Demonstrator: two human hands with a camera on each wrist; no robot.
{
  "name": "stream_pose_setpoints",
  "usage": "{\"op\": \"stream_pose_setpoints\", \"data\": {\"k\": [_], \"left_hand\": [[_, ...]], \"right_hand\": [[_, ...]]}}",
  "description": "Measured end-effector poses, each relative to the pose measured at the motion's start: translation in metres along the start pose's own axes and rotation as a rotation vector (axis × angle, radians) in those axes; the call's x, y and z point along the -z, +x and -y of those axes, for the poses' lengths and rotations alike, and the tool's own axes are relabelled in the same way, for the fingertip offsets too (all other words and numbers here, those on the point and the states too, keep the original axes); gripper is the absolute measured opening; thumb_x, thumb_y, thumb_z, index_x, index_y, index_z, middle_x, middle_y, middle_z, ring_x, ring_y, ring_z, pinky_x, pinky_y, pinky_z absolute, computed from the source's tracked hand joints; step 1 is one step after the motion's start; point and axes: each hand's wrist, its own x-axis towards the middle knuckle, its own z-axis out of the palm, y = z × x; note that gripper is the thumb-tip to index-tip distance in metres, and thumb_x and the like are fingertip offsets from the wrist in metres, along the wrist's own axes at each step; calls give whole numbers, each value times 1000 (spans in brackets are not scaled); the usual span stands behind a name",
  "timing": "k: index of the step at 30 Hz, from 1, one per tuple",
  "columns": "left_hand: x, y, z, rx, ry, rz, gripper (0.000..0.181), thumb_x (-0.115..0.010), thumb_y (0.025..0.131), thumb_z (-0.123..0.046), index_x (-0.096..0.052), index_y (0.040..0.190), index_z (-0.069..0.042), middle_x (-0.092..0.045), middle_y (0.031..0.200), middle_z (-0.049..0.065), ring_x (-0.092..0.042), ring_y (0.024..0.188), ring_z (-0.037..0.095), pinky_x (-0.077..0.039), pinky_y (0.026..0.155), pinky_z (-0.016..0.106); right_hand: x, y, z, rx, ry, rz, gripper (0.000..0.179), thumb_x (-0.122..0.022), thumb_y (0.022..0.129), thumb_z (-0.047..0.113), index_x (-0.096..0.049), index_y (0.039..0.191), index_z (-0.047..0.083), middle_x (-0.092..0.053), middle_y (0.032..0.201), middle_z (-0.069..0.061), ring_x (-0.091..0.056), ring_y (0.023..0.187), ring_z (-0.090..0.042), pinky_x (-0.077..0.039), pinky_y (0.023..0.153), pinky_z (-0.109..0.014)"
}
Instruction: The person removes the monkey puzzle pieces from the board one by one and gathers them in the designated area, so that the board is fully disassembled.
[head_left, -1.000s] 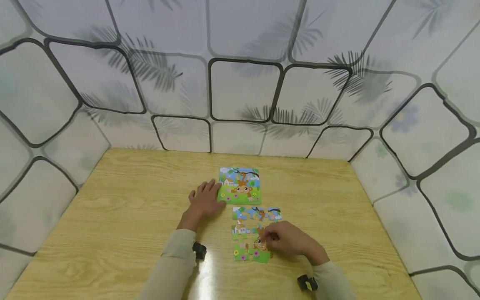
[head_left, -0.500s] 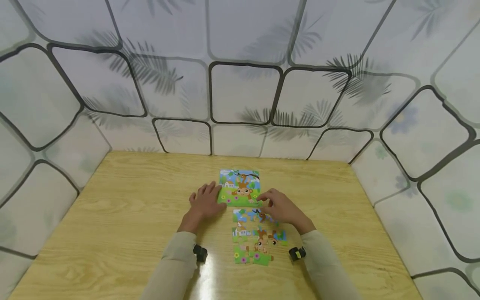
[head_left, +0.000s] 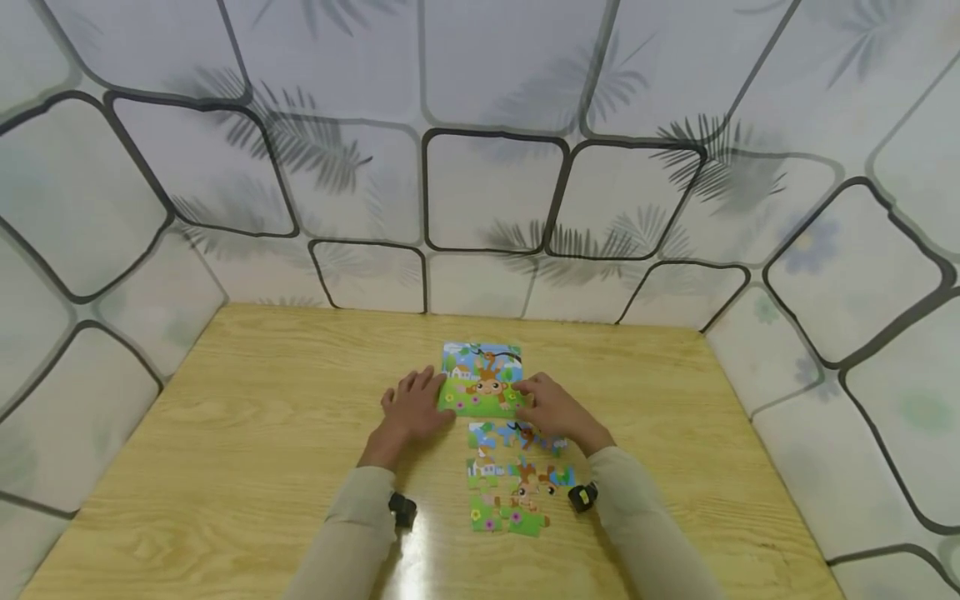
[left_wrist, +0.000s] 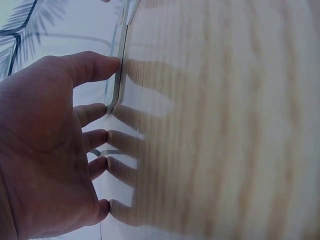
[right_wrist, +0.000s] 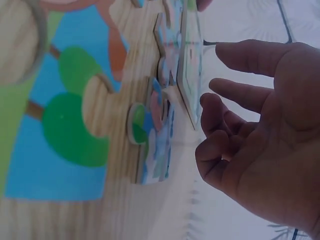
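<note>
A square picture board (head_left: 483, 367) with a cartoon monkey lies flat towards the middle of the table. At its left edge, my left hand (head_left: 412, 410) rests with fingers spread; the left wrist view has its fingertips on the wood and the thumb by the board's edge. Beside the lower right edge is my right hand (head_left: 558, 410). In the right wrist view its thumb and index finger reach toward the board's edge and the other fingers bend inward, with nothing seen between them. Nearer me lie jigsaw pieces (head_left: 527, 523) of the same picture, partly joined, with gaps between groups.
The wooden table (head_left: 262, 467) has a wall (head_left: 480, 283) with a stone-and-leaf pattern along its back and sides. A row of sky pieces (head_left: 491, 435) lies between the board and the lower pieces, partly under my right hand in the head view.
My right hand has left the lower jigsaw pieces and moved up to the board's right edge, uncovering the pieces at the right. My left hand has stayed at the board's left edge.
</note>
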Motion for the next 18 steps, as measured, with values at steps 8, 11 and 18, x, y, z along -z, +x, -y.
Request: {"op": "stream_pose_setpoints", "data": {"k": [8, 11, 18], "left_hand": [[-2, 1, 1, 6, 3, 4, 69, -55, 90, -41, -31, 152, -22, -18, 163, 5, -14, 149, 35, -11, 113, 68], [-2, 0, 1, 4, 5, 0, 68, -55, 90, -40, -32, 152, -21, -19, 163, 5, -15, 149, 35, -12, 112, 68], [1, -4, -3, -1, -9, -14, 68, -55, 90, -40, -33, 151, -19, -21, 162, 6, -15, 149, 35, -13, 112, 68]], "right_hand": [[-8, 16, -6, -36, -130, -31, 44, -62, 91, 26, -58, 132, 10, -50, 116, -8, -50, 88, -19, -47, 80, -39], [-8, 18, -6, -52, -138, -35, 44, -65, 90, 28, -58, 130, 10, -49, 116, -9, -49, 85, -18, -46, 77, -37], [-6, 21, -6, -70, -143, -31, 42, -68, 90, 29, -58, 126, 10, -47, 115, -9, -46, 83, -19, -43, 75, -37]]}}
